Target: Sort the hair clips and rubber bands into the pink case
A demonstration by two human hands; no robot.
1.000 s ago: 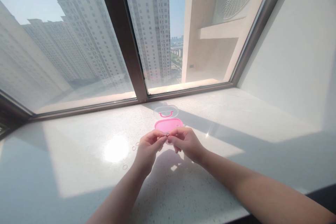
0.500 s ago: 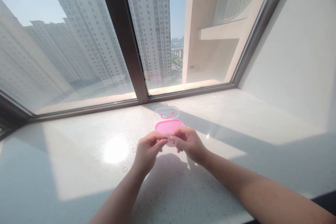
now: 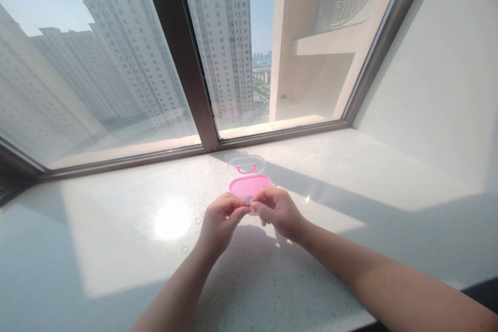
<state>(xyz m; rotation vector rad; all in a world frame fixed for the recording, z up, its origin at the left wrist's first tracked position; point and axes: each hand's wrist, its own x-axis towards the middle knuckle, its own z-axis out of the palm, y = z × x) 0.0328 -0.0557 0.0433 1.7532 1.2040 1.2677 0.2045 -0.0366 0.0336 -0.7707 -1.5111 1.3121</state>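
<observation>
Here, small rings (image 3: 249,201) between left hand (image 3: 220,220) and right hand (image 3: 279,213).

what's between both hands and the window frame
The pink container and, nearer the window frame, a clear part with a pink handle lie there, as the head view shows.

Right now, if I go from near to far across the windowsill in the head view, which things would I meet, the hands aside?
Lone small ring, pink oval container, clear oval piece with a pink handle, window's lower frame.
</observation>
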